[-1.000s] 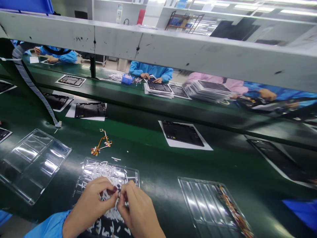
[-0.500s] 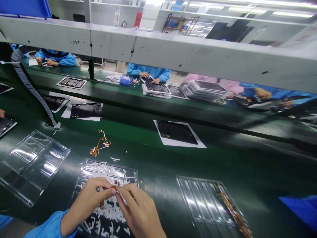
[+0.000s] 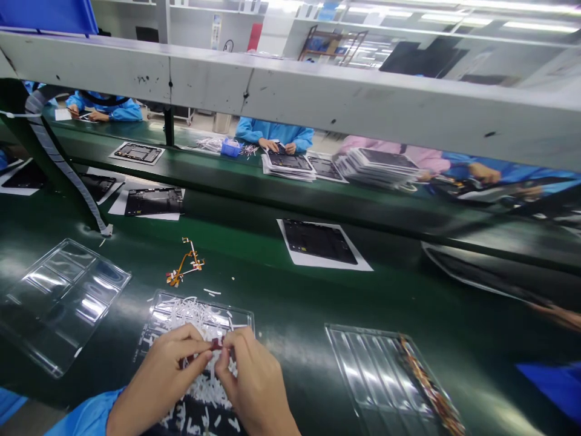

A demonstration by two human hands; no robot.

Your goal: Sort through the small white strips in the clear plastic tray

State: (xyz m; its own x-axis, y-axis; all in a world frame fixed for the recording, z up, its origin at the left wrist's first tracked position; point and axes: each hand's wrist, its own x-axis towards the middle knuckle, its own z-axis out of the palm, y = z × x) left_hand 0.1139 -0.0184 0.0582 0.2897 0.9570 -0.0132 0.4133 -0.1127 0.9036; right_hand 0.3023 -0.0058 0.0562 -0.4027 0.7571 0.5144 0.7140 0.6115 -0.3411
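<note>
One green tabletop [image 3: 281, 303] with clear tray [image 3: 245, 318]. Curls right hand [image 3: 254, 369], grip unclear; pinches left hand [image 3: 170, 360] on dark red piece [image 3: 216, 344] above tray, apparently to steady it. White strips [image 3: 193, 310] below, presumably placed there to limit scatter.

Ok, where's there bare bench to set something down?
Bare green bench shows between your right hand and the ribbed tray, and between the orange flex cables and the central black panel. It's crowded beneath your left hand, where white strips litter a clear tray.
</note>
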